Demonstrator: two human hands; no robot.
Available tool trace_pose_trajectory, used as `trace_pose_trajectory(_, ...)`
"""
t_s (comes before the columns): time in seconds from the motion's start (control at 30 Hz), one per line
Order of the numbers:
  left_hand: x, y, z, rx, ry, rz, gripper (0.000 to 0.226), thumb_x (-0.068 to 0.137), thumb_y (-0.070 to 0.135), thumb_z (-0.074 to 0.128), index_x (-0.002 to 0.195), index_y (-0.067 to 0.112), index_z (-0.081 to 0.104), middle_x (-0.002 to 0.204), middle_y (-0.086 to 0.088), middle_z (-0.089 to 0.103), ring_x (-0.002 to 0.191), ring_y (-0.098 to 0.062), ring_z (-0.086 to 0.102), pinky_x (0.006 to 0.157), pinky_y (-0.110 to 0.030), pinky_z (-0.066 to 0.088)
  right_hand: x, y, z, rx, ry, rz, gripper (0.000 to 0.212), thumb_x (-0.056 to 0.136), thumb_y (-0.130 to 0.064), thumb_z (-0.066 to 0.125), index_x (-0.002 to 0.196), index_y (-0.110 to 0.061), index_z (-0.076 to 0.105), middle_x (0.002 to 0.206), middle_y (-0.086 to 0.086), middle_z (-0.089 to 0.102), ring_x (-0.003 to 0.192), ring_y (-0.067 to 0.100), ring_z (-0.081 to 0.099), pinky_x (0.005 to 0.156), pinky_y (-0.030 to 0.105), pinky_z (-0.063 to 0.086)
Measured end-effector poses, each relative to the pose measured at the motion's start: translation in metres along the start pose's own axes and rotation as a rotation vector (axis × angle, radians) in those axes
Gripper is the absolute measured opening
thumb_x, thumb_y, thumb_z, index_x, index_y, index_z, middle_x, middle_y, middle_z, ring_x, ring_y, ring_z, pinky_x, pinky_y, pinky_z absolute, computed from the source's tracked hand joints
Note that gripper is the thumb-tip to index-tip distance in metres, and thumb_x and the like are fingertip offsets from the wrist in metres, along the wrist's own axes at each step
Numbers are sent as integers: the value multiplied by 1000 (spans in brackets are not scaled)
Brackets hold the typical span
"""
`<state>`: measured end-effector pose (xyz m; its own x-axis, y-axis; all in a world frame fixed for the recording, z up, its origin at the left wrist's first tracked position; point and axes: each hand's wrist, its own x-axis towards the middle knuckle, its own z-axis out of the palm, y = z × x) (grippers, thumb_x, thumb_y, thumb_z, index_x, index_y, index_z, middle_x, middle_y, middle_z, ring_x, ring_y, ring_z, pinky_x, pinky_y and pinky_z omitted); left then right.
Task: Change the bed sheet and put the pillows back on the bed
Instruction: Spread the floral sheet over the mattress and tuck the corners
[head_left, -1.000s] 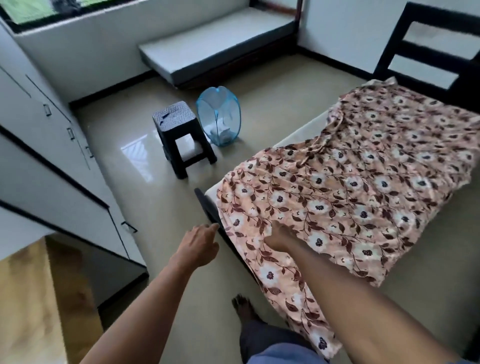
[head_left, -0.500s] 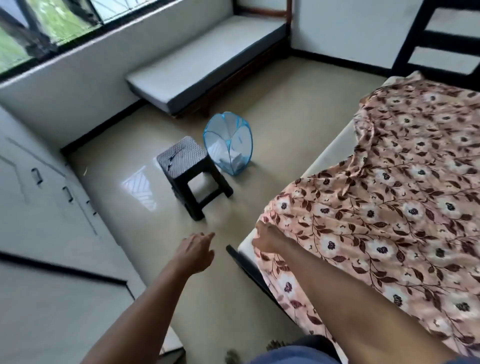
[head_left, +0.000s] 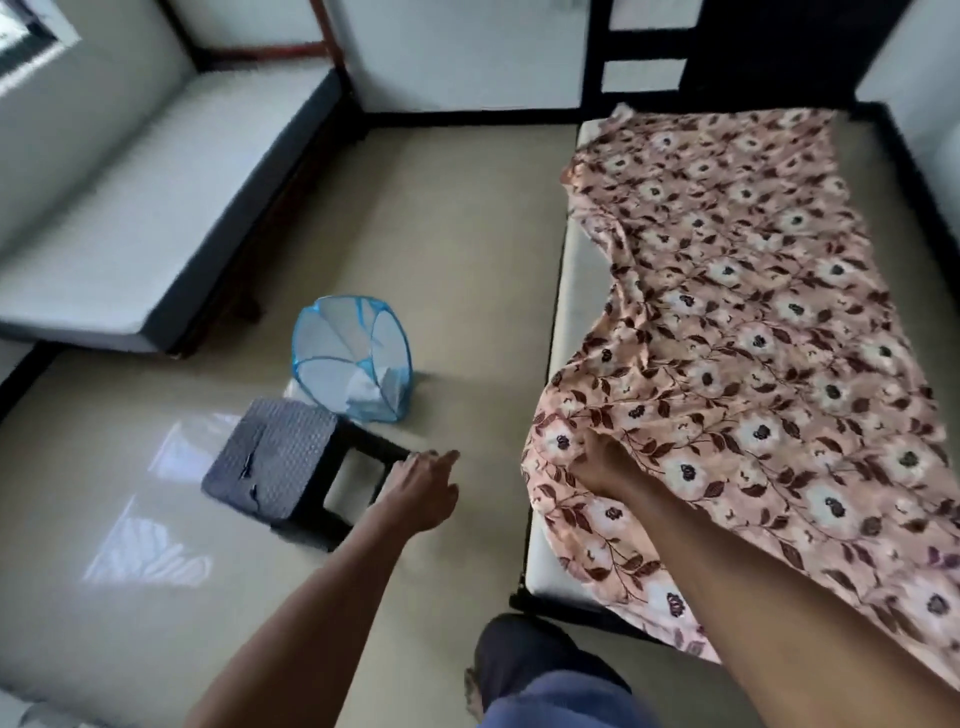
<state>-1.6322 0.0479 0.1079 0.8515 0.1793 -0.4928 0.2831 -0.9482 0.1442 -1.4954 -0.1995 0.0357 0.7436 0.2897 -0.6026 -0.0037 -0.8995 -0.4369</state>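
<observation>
Since the floral sheet (head_left: 753, 322) lies askew on the mattress (head_left: 576, 291), its edge, gripped by the right hand (head_left: 605, 465), is best drawn evenly over the bare strip; the left hand (head_left: 423, 491) is held slack, empty.

Open floor (head_left: 467, 249) beside bed (head_left: 571, 291); stool (head_left: 280, 457) and hamper (head_left: 353, 358) crowd left.
</observation>
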Motion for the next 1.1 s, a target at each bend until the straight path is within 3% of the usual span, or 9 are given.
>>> trace_pose_trajectory(0.23, 125, -38, -52, 53, -55, 164, 69, 84, 48, 42, 149, 25, 45, 137, -11, 59, 124, -32, 58, 102, -42, 48, 49, -26, -11, 92, 87, 126, 69, 95, -28, 60, 154, -7, 31, 156, 20, 42, 140, 36, 46, 112, 39, 43)
trace_pose_trajectory(0.37, 203, -50, -82, 148, -83, 264, 74, 83, 55, 32, 151, 27, 42, 144, -6, 55, 134, -28, 51, 110, -39, 41, 108, -44, -21, 187, 110, 232, 66, 95, -28, 61, 153, -7, 35, 150, 20, 48, 136, 34, 49, 109, 34, 43)
trace_pose_trajectory(0.47, 268, -57, -115, 215, -108, 316, 59, 98, 43, 47, 153, 25, 38, 147, -5, 52, 138, -27, 46, 112, -37, 38, 167, -69, -41, 229, 98, 269, 65, 96, -33, 60, 151, -6, 36, 148, 21, 50, 136, 35, 50, 106, 35, 44)
trace_pose_trajectory(0.63, 397, -56, -195, 317, -109, 360, 57, 101, 42, 48, 154, 26, 34, 146, -4, 51, 137, -26, 46, 110, -36, 39, 272, -126, -113, 237, 79, 251, 56, 95, -32, 59, 143, -7, 44, 142, 20, 53, 131, 34, 54, 103, 36, 47)
trace_pose_trajectory(0.83, 537, -44, -299, 226, -40, 421, 53, 98, 37, 54, 148, 24, 43, 134, -6, 60, 126, -29, 56, 101, -36, 46, 386, -187, -220, 245, 149, 231, 57, 94, -30, 57, 145, -9, 42, 140, 18, 50, 129, 34, 53, 102, 37, 47)
trace_pose_trajectory(1.0, 676, -30, -357, 308, -68, 516, 53, 100, 39, 50, 150, 24, 40, 139, -5, 56, 131, -28, 51, 104, -38, 43, 495, -211, -291, 232, 175, 253, 54, 88, -27, 60, 138, -11, 46, 135, 17, 52, 122, 35, 57, 99, 42, 50)
trace_pose_trajectory(1.1, 761, -15, -396, 334, -89, 572, 54, 100, 39, 49, 151, 23, 38, 141, -7, 54, 134, -29, 49, 108, -39, 41, 563, -217, -331, 266, 219, 312, 62, 88, -27, 59, 146, -10, 42, 142, 18, 51, 131, 34, 52, 102, 41, 49)
